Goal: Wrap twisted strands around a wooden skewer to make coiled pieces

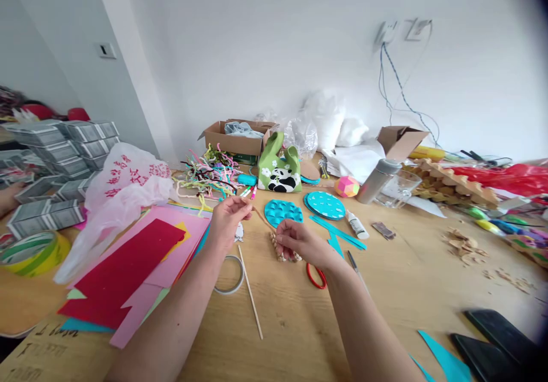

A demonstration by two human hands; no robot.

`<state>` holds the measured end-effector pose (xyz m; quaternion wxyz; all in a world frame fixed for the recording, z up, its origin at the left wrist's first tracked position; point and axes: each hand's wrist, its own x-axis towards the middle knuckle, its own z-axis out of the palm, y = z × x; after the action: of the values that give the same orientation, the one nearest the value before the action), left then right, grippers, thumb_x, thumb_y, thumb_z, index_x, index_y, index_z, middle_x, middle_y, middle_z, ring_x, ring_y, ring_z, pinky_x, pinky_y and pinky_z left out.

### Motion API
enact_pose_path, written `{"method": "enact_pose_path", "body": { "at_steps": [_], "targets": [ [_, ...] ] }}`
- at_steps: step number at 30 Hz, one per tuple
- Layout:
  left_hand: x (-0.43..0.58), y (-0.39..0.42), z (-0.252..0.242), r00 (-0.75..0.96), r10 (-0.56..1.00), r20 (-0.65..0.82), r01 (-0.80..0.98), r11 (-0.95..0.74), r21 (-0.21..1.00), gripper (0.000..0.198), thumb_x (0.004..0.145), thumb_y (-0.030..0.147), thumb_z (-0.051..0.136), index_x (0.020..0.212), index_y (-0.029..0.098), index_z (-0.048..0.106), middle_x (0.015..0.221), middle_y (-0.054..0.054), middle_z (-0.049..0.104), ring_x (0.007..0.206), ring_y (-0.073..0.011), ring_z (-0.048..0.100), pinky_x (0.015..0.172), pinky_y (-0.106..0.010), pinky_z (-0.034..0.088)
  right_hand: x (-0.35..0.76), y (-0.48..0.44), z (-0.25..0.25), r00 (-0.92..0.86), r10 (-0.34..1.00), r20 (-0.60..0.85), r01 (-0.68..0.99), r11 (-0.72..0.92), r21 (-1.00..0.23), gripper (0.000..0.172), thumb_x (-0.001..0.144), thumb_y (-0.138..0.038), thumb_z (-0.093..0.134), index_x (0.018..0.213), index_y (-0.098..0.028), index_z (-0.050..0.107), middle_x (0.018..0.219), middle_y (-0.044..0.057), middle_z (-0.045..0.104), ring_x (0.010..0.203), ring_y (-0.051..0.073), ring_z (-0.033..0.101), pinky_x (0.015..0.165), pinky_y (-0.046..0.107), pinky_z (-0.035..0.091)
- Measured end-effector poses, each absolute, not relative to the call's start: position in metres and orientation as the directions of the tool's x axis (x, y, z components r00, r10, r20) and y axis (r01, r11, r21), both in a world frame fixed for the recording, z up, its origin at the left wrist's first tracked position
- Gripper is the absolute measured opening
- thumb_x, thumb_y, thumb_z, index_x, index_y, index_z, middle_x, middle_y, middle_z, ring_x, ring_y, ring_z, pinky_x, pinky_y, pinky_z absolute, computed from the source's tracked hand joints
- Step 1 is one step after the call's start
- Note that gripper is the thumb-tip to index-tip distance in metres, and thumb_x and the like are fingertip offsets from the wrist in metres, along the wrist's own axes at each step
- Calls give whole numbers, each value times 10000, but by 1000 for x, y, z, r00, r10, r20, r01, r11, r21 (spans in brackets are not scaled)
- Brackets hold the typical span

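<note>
My left hand (231,219) is closed in a pinch on the end of a thin brown strand (259,215), which slants down toward my right hand. My right hand (297,244) is closed on a knobbly brown-and-white strip (279,249) that curls below its fingers; whether it is braided or beaded I cannot tell. Just beyond lies a bumpy blue disc (280,212), beside a stack of blue patterned discs (325,205). Red-handled scissors (315,276) lie partly under my right wrist. A roll of tape (229,274) and a thin wooden stick (250,293) lie between my forearms.
Coloured sheets (132,268) and a plastic bag (128,182) cover the left side. At the back stand a green panda bag (280,171), a cardboard box (237,136) and tangled fuzzy stems (212,171). To the right are a glue bottle (357,225), a grey flask (379,181) and phones (488,356).
</note>
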<state>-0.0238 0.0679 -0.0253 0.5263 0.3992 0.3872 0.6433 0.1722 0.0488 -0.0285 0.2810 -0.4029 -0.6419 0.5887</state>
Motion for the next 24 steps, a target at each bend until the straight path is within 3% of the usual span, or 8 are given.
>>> {"method": "enact_pose_path", "body": {
  "at_steps": [10, 19, 24],
  "targets": [
    [-33, 81, -35, -262, 962, 73, -335, -161, 928, 312, 555, 325, 797, 698, 143, 588, 610, 4, 646, 488, -81, 543, 501, -207, 434, 176, 56, -37, -552, 830, -83, -143, -191, -971, 376, 756, -340, 717, 1013, -149, 520, 821, 64, 697, 650, 131, 642, 610, 266, 502],
    [-33, 83, -38, -290, 954, 70, -342, -172, 924, 259, 602, 336, 761, 660, 142, 600, 571, 7, 634, 452, -87, 537, 471, -213, 433, 178, 55, -35, -563, 822, -91, -155, -213, -965, 419, 783, -270, 658, 1134, -148, 464, 786, 70, 716, 565, 121, 631, 539, 235, 476],
    [-31, 79, -33, -288, 947, 139, -338, -236, 911, 276, 589, 310, 794, 756, 139, 657, 643, -1, 665, 494, -76, 543, 501, -207, 433, 176, 55, -37, -548, 829, -113, -123, -213, -969, 380, 780, -282, 629, 1106, -153, 482, 722, 34, 684, 538, 117, 601, 528, 236, 466]
  ]
}}
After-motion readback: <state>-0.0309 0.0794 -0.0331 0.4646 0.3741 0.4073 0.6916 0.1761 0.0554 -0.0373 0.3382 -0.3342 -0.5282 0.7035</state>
